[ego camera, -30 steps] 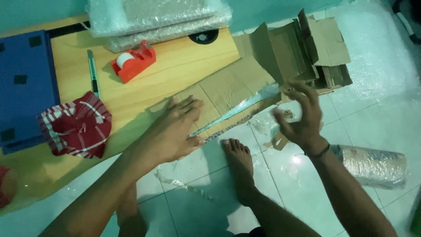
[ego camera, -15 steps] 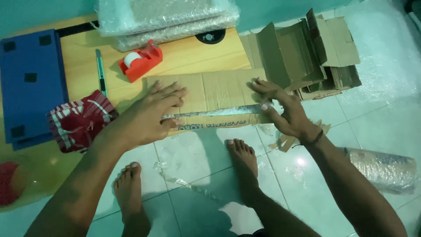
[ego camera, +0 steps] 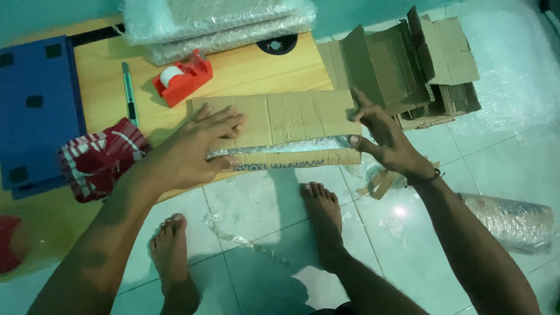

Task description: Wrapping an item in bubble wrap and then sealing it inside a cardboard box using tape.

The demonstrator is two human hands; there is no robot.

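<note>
Since the half-second-earlier frame, our left hand has slid right along the cardboard sheet and our right hand has shifted to its right end. We note the sheet is flat, brown, creased into panels, lying across the front edge of the low wooden worktop. A strip of bubble-wrapped material shows along the fold, with a narrow cardboard flap below it. Left grip: fingers spread flat, pressing down on the sheet's left part, clasping nothing. Right grip: fingers partly curled, thumb and fingertips pinching the right edge at the fold. Behind the sheet we see a red tape dispenser, a green cutter and stacked bubble-wrapped parcels. Folded cartons lie to the right on the tiled floor.
</note>
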